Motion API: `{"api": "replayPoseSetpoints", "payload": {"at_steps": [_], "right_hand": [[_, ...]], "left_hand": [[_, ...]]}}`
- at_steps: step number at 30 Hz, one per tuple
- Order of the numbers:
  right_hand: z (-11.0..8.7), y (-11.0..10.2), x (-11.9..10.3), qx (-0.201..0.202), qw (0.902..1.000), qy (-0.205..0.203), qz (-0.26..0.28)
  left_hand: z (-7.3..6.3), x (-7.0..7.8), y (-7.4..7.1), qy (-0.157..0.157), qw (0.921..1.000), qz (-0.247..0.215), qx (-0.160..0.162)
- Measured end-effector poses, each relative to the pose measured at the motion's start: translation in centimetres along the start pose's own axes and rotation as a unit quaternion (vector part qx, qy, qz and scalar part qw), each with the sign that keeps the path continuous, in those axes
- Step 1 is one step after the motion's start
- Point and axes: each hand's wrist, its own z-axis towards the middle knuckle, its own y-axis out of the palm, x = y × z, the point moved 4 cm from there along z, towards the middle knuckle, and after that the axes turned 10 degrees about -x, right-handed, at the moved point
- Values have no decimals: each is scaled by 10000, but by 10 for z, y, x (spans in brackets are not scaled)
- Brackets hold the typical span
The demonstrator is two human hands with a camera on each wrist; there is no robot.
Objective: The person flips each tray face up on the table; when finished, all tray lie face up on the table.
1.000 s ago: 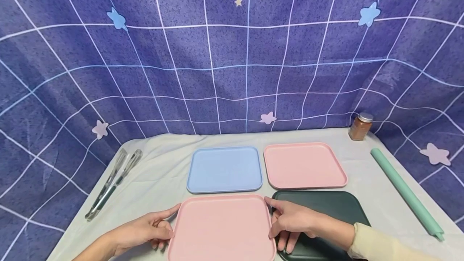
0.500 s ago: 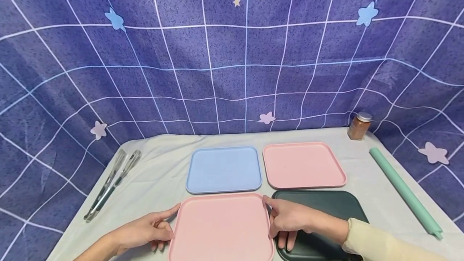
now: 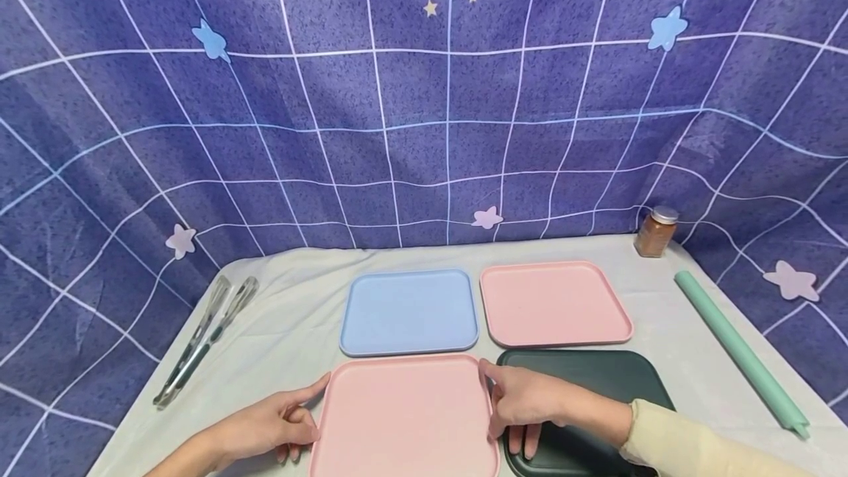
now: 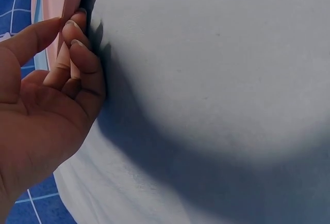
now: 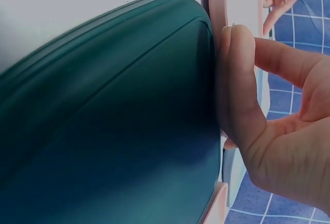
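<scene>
A pink tray (image 3: 405, 418) lies at the near middle of the table in the head view, its front edge cut off by the frame. My left hand (image 3: 270, 427) pinches its left rim, index finger stretched toward the far corner. In the left wrist view the thumb and curled fingers of that hand (image 4: 56, 95) meet at the rim. On the opposite side my right hand (image 3: 530, 397) holds the right rim, partly above a dark green tray (image 3: 612, 374). The right wrist view shows this hand (image 5: 268, 115) between the pink rim and the green tray.
Behind lie a blue tray (image 3: 409, 313) and a second pink tray (image 3: 555, 304). Metal tongs (image 3: 205, 344) rest at the left. A jar with brown contents (image 3: 656, 232) stands at the back right, near a green roll (image 3: 738, 352). A purple curtain (image 3: 424, 94) hangs behind the table.
The head view has shifted slightly. Both hands stay on the pink tray's rims, and the other things keep their places.
</scene>
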Motion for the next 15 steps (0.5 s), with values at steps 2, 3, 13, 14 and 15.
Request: {"api": "replayPoseSetpoints", "payload": {"at_steps": [2,3,13,14,15], "right_hand": [[0,0,0,15,10000,19,-30],[0,0,-1,20,10000,26,-36],[0,1,-2,134,9996,38,-253],[0,1,-3,143,9995,40,-280],[0,1,-3,144,9995,45,-290]], "left_hand": [[0,0,1,-27,10000,6,28],[0,0,1,-47,10000,15,57],[2,-4,0,-194,9993,121,285],[2,-4,0,-198,9992,145,307],[3,-4,0,-195,9992,175,318]]}}
